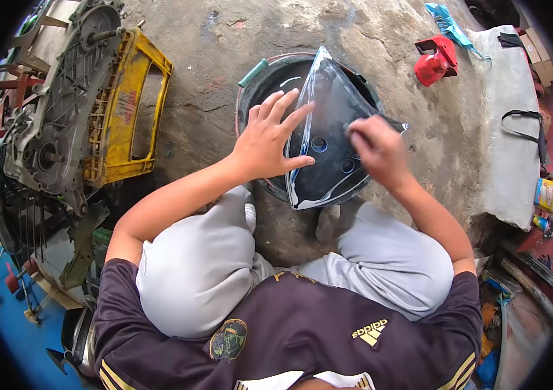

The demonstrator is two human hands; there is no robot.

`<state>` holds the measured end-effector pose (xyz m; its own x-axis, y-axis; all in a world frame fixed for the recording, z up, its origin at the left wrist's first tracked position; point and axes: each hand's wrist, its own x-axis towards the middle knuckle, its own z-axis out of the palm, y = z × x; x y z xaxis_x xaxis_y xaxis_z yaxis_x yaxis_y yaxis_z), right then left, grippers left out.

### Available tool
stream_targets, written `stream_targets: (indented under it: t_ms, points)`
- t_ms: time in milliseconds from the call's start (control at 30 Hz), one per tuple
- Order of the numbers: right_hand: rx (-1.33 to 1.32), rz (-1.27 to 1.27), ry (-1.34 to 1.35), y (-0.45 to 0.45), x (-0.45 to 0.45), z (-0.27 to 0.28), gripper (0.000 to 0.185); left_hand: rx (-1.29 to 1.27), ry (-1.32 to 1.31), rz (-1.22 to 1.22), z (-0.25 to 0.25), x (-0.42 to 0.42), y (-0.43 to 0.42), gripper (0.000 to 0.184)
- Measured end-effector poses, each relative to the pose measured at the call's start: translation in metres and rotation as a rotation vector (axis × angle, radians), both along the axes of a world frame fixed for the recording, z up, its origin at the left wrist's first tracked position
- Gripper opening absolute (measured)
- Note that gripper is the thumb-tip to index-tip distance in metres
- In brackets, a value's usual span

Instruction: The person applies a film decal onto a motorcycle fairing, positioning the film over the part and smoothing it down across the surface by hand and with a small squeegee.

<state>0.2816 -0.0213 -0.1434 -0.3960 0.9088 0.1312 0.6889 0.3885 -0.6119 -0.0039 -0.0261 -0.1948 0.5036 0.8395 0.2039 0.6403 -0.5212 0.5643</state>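
Observation:
A dark, glossy, wet-looking pointed panel (338, 107) with two round holes lies across the mouth of a black bucket (248, 104). My left hand (270, 136) rests against the panel's left edge, fingers spread and thumb stretched out over its surface. Over the panel's right part is my right hand (380, 151), its fingers curled together and partly smeared by motion. Whatever those fingers hold, if anything, I cannot make out. The bucket has a wire handle with a teal grip (253, 73).
A yellow plastic crate (135, 107) and a grey metal engine casing (62, 97) stand on the left. At the upper right, a red part (436, 60) sits on the concrete floor (205, 84) near a blue bag (449, 25). A pale slab (507, 130) lies farther right.

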Motion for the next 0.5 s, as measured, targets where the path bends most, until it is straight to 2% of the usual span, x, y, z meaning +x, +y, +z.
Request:
stream_targets:
  t_ms: [33,100,133,233,300,367,400,500]
  points:
    - [-0.066,0.089,0.007,-0.01,-0.003,0.0,0.015,-0.006,-0.009,0.001,0.0,0.001,0.001,0.103]
    - [-0.218,0.087,0.026,-0.02,-0.007,-0.003,0.015,-0.013,0.075,-0.042,0.002,0.001,0.002,0.097]
    - [-0.2,0.091,-0.021,-0.016,-0.006,0.001,0.018,-0.027,0.071,-0.036,0.0,0.001,0.002,0.092]
    - [-0.315,-0.181,-0.032,0.006,0.0,0.011,0.02,-0.004,0.092,-0.04,0.0,0.003,0.002,0.091]
    - [-0.297,-0.223,-0.002,0.006,0.0,0.01,0.018,0.0,0.078,-0.059,0.0,0.006,0.005,0.092]
    - [-0.249,0.046,0.063,-0.01,-0.007,0.003,0.015,-0.033,0.061,-0.126,0.001,0.01,0.01,0.094]
    - [-0.344,0.173,0.058,-0.019,-0.008,-0.002,0.01,-0.034,0.071,-0.145,0.001,0.011,0.011,0.095]
    - [-0.197,0.042,0.06,-0.003,0.005,-0.003,0.009,-0.023,0.102,-0.148,0.0,0.011,0.01,0.095]
